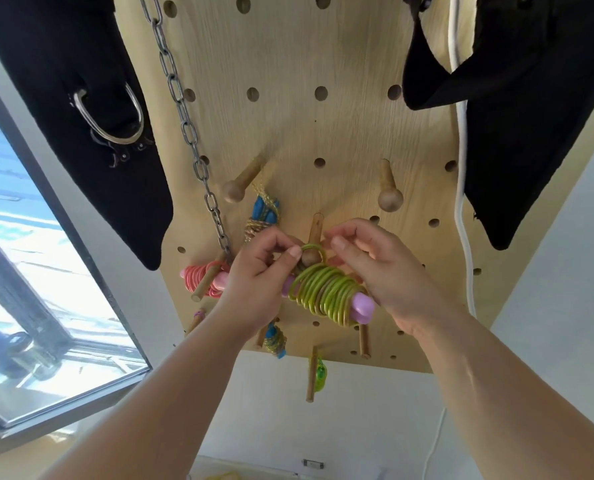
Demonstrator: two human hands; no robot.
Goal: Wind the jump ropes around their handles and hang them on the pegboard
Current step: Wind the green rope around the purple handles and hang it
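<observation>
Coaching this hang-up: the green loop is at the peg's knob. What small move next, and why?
Probably push the green loop back along the peg, then release. The left hand and right hand both pinch it, and it seems to ring only the knob, so the wound bundle could slip off.

I see a white wall below and to the right. On the left a window with a dark frame lets in bright daylight, and a small wall plate sits low.
</observation>
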